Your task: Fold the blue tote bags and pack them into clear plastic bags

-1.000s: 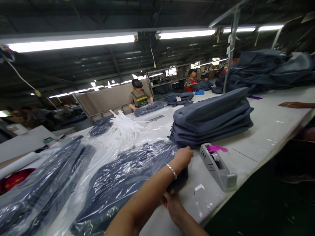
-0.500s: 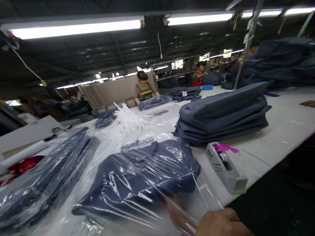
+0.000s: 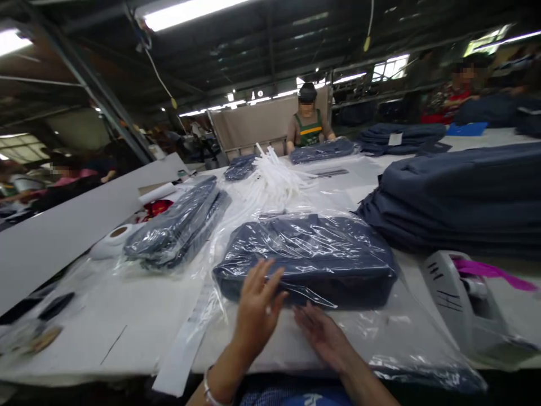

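Note:
A dark blue fabric bag (image 3: 338,285) lies in front of me inside a clear plastic sleeve (image 3: 359,324) whose loose end spreads toward the table's front edge. At its near side, my left hand (image 3: 257,307) is open with fingers spread, the fingertips over the front of the wrapped bag. Just right of it, my right hand (image 3: 323,332) is stretched out flat by the bag's lower front edge, holding nothing. Whether its fingers press on the plastic, I cannot tell.
A grey tape dispenser (image 3: 448,287) with a purple strip stands at right, before a stack of dark blue bags (image 3: 460,197). Wrapped bags (image 3: 177,220) lie at left. White strips (image 3: 274,177) are heaped behind. A co-worker (image 3: 310,121) stands across the table (image 3: 97,299).
My right hand has let go of the plastic sleeve's edge and moved to the bag's front. My left hand has come into view. The wrapped bag now lies straighter; my view has turned left.

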The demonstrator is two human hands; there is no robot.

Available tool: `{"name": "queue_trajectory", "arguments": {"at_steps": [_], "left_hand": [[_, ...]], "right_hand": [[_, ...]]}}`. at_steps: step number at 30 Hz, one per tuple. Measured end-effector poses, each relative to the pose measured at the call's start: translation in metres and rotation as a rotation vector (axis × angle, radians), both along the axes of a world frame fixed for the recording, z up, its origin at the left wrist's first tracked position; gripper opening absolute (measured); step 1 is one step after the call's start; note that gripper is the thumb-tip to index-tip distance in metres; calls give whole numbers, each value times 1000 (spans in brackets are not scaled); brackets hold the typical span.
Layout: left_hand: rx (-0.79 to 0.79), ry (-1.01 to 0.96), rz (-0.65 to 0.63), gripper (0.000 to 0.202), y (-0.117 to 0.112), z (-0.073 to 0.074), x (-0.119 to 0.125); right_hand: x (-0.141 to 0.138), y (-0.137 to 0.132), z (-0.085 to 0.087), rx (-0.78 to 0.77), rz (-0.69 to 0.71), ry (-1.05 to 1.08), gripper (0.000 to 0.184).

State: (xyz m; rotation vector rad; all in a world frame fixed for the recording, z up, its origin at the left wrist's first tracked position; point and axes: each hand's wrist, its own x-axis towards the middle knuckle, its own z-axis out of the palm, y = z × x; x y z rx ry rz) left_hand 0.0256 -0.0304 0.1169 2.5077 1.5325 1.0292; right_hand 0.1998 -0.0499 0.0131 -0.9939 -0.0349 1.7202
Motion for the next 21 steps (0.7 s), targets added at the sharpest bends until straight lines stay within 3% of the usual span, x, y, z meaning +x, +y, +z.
{"name": "queue_trajectory", "arguments": {"at_steps": [2,4,6,8,9,11,14,18,21], "left_hand": [[21,-7,371,59,4,-28,-68],[-100,-118,576,81,7,-62,-121],[-352,-266,617,91,11,-95,-152],[-540,-363,596,96,17,-117,-162],[-563,-366,589,95,19,-123,-161],[-451,-305,612,90,22,-125,-154],[-296,-317,647,81,27,-112,-140],[-419,-682,645,97,33,-96,-127],[-454,-752,714,101,32,-97,-123]], "right_hand": [[-17,1,-5,36,58,184,33],[-36,9,-12,36,98,276,36],[-55,21,-18,20,143,264,38],[-70,33,-23,20,170,256,42],[-76,37,-25,31,164,264,44],[-84,43,-27,63,114,299,42],[-88,43,-25,95,37,355,37],[-86,43,-17,106,-21,408,29],[-84,45,-15,86,-53,426,27]]}}
